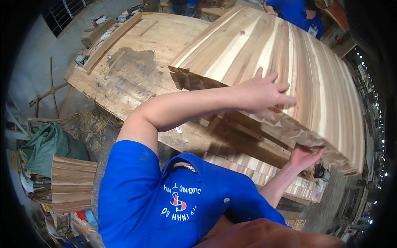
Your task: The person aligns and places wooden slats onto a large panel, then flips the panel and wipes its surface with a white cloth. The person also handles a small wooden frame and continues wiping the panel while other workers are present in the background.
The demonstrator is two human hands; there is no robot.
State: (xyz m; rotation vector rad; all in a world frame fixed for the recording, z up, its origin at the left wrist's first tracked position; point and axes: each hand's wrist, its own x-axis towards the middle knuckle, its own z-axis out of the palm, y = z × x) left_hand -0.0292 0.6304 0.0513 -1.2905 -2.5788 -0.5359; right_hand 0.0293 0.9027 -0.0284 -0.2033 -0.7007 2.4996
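A large striped wooden panel (pixel 248 49), made of light and dark strips, slants above the workbench with its near edge raised. My left hand (pixel 266 94) lies on its top face close to that edge, fingers spread. Lower right, my right hand (pixel 305 157) grips the panel's near edge from beneath, palm up; some of its fingers are hidden. Under the panel a brown wooden beam (pixel 256 138) shows in shadow. At the far side a co-worker in blue (pixel 295 14) has a hand (pixel 269 8) at the panel's far edge.
The worn plywood workbench (pixel 173 31) extends left, bearing a long wooden strip (pixel 113 41) and tools. Striped wooden pieces (pixel 244 163) lie below the panel. On the floor at left are yellow cables (pixel 93 124), a green sack (pixel 53 146) and a smaller wooden panel (pixel 74 184).
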